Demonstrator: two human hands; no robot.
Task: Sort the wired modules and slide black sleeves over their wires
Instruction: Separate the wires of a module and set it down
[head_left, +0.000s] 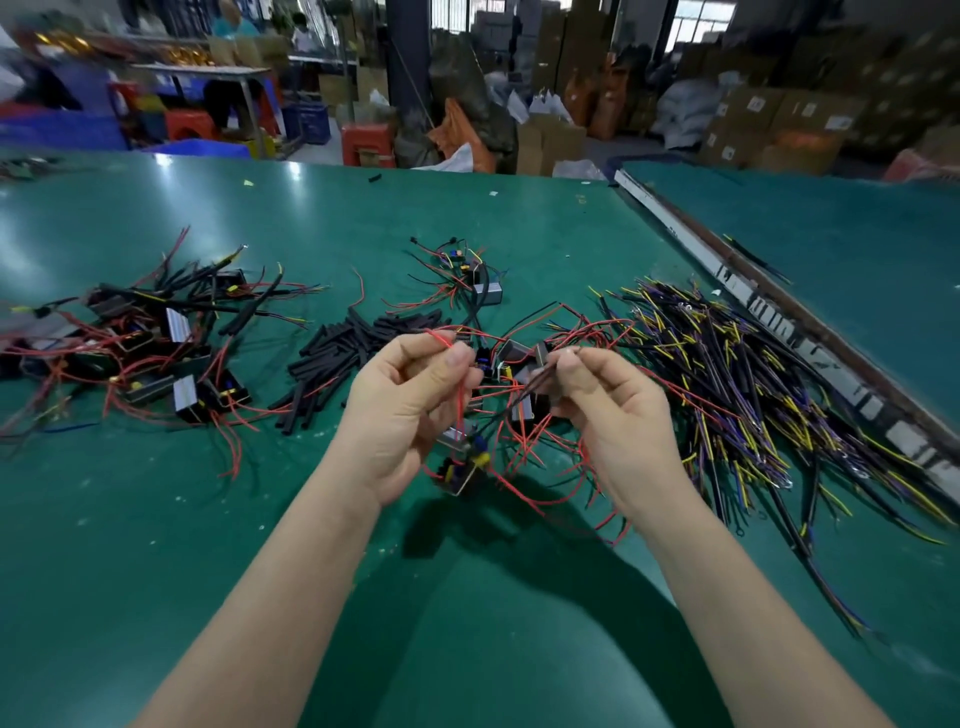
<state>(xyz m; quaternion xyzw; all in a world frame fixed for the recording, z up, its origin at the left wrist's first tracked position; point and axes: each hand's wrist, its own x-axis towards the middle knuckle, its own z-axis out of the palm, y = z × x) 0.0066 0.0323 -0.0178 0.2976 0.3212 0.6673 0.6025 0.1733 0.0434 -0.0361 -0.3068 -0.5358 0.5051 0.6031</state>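
Note:
My left hand (410, 410) pinches a red wire (441, 338) between thumb and forefinger; a small wired module (460, 470) hangs below it above the green table (156, 519). My right hand (608, 410) pinches thin dark wires (540, 376) leading from that module. Loose black sleeves (343, 358) lie in a heap just left of my hands. A cluster of wired modules (519, 364) with red wires sits behind my hands. A pile of modules with sleeved wires (150, 338) lies at the left.
A large heap of black, yellow and purple wires (727, 384) spreads at the right. A few more modules (472, 275) lie further back. A white rail (753, 291) divides this table from the neighbouring one. Boxes, crates and stools fill the background.

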